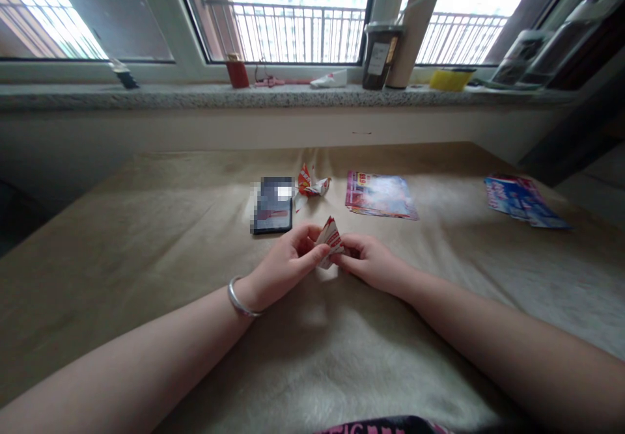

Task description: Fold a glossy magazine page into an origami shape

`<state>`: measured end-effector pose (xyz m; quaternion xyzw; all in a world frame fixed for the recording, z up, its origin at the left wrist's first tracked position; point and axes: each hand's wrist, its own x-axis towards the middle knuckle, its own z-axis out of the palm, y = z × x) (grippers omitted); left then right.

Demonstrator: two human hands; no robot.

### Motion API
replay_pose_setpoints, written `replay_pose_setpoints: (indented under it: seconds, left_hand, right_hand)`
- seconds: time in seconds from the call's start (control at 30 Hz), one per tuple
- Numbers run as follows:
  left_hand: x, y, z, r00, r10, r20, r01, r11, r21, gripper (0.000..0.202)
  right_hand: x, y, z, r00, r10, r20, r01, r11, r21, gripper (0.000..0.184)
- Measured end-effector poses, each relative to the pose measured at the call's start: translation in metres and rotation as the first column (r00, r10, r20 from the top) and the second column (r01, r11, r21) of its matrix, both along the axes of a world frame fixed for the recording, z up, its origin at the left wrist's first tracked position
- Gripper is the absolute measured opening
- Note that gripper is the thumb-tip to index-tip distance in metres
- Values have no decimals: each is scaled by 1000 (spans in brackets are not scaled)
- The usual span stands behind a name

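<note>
A small folded piece of red-and-white printed paper (330,239) is pinched between both hands just above the beige cloth-covered table (146,239). My left hand (286,266), with a silver bangle at the wrist, grips its left side with curled fingers. From the other side, my right hand (370,263) pinches the paper's right edge. Behind them a crumpled folded paper figure (311,183) of the same print lies on the table.
A dark phone (273,213) lies just behind my hands. A stack of colourful printed sheets (378,194) sits to its right, another blue stack (522,201) far right. The stone window sill (195,97) holds a red cup (237,71), a dark jar (379,56) and a yellow dish (450,79).
</note>
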<state>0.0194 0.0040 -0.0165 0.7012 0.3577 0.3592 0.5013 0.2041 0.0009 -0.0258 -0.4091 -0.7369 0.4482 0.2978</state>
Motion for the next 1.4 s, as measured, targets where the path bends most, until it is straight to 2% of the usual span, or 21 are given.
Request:
replay_pose_setpoints:
  seconds: [0.1,0.2,0.37,0.43,0.53,0.67,0.73,0.9,1.0,1.1,1.2,1.3,1.4]
  left_hand:
    - [-1,-3,0,997,-14,-79,20,997,70,24]
    - [-1,-5,0,980,30,-196,7,983,184,18]
    - [-4,-6,2,872,162,-462,12,936,352,19]
    - [-5,-6,3,845,164,-510,56,920,389,24]
    - [-5,-5,3,861,129,-493,106,901,420,27]
    - [-5,-2,2,892,64,-447,111,928,355,27]
    - [-6,0,0,896,38,-442,115,942,315,26]
    - [-5,3,-1,900,51,-434,106,938,331,22]
    - [-5,3,-1,912,37,-409,91,953,288,22]
    - [-5,2,0,914,-1,-407,117,958,262,22]
    - [-6,2,0,898,17,-439,110,959,263,25]
    - [-6,2,0,888,42,-459,87,963,255,36]
    - [-4,3,1,898,65,-435,43,972,233,35]
  right_hand:
    - [1,0,1,998,-23,-53,20,997,-69,19]
    - [1,0,2,996,-51,-69,43,994,-103,22]
    - [1,0,0,993,-58,-101,49,995,-90,21]
    - [1,1,-1,994,-50,-102,41,996,-83,19]
    - [2,1,-1,996,-27,-88,24,999,-31,18]
    - [2,0,1,999,-14,-52,16,999,35,17]
    - [2,0,2,999,-19,-35,21,999,39,18]
    - [3,2,1,998,-61,17,60,996,58,21]
    - [2,3,-1,996,-62,61,58,997,56,21]
    - [2,2,-3,999,-42,26,41,999,35,21]
    - [2,2,-3,1000,-3,-17,3,1000,1,19]
    - [3,2,-4,999,34,34,-33,999,-32,17]
    - [5,3,-2,993,30,117,-30,1000,-5,23]
